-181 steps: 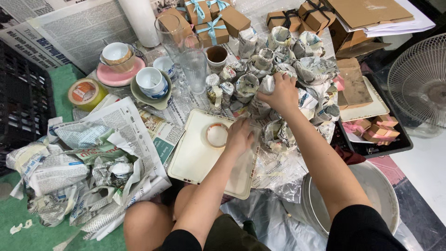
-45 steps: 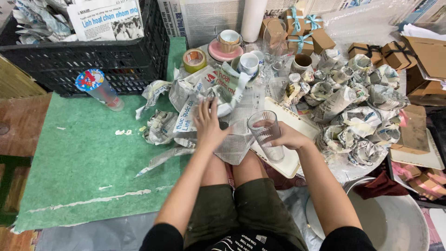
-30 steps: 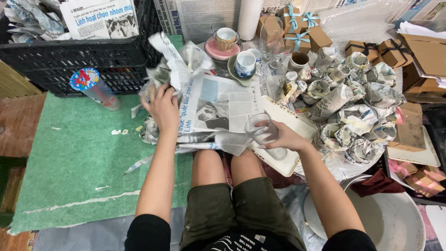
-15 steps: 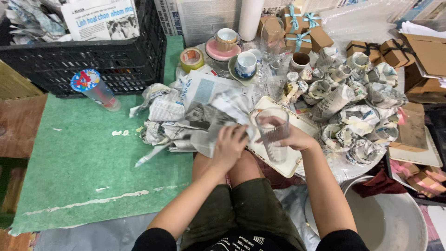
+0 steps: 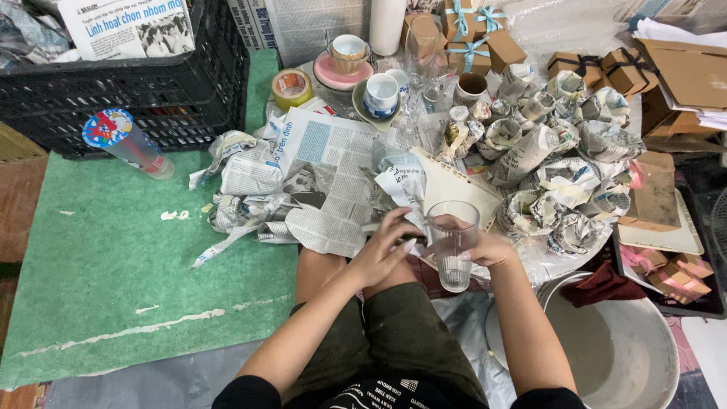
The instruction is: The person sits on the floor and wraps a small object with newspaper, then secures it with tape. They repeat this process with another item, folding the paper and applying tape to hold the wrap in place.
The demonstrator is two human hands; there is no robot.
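Note:
My right hand (image 5: pixel 485 247) grips a clear ribbed drinking glass (image 5: pixel 452 242), upright above my lap. Beside the glass, my left hand (image 5: pixel 382 247) pinches the lower edge of a crumpled newspaper sheet (image 5: pixel 335 179) that lies spread in front of my knees. Part of that sheet rises in a crumple (image 5: pixel 402 184) just behind the glass. A cream rectangular tray (image 5: pixel 459 192) lies under the paper's right side.
Many newspaper-wrapped items (image 5: pixel 556 170) fill the right. Behind stand cups on saucers (image 5: pixel 348 57), a tape roll (image 5: pixel 291 87), ribboned brown boxes (image 5: pixel 485 38) and a black crate (image 5: pixel 121 91). A lidded tumbler (image 5: pixel 125 141) lies on the green mat (image 5: pixel 113 257). A white basin (image 5: pixel 628 356) sits at lower right.
My left hand pulled the newspaper from the left pile over toward the glass and now holds its near edge. The glass has stayed in my right hand, lowered slightly toward my lap.

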